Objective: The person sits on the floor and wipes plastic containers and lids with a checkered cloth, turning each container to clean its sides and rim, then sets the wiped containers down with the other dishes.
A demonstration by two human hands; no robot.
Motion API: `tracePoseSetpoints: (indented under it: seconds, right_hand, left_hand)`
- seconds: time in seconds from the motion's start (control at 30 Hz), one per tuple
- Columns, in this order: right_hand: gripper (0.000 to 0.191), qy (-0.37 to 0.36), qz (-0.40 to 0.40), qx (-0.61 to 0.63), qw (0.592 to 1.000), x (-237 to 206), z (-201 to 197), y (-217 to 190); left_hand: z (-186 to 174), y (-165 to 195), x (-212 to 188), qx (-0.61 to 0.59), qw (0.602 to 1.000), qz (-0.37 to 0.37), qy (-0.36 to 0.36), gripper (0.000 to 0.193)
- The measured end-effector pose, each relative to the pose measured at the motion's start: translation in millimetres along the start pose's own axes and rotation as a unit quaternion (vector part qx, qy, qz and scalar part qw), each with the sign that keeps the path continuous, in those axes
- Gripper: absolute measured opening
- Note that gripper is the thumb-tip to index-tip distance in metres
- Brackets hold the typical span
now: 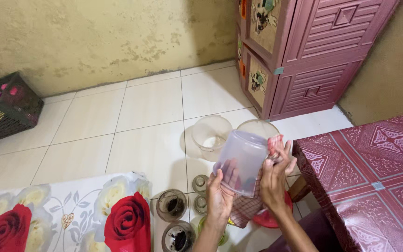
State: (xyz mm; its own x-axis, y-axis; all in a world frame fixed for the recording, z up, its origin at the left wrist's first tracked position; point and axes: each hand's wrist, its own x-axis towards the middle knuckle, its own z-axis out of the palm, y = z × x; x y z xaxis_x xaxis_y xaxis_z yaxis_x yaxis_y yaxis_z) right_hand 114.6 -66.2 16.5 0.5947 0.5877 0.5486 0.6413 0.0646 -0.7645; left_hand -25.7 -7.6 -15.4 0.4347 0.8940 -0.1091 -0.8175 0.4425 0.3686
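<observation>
Your left hand grips the clear plastic jar from below, fingers wrapped on its wall, your right hand clamps a checked cloth against it, held above the tiled floor over small glass jars.

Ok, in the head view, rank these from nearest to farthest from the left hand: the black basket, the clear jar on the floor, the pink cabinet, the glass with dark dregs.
1. Glass with dark dregs, just left of the left hand.
2. Clear jar, on the tiles beyond the hand.
3. Pink cabinet, far right against the wall.
4. Black basket, far left corner.
</observation>
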Motion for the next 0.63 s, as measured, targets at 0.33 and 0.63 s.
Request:
tracePoseSetpoints:
  seconds: [0.33, 0.63]
  right_hand:
    - [0.073, -0.037, 0.007, -0.002, 0.999, -43, -5, -26]
    - [0.072, -0.023, 0.029, 0.006, 0.999, -43, -6, -32]
  left_hand:
    - [-3, -3, 1, -0.079, 0.995, -0.056, 0.037, 0.038]
    - [16, 1, -49, 0.004, 0.997, -0.066, 0.045, 0.043]
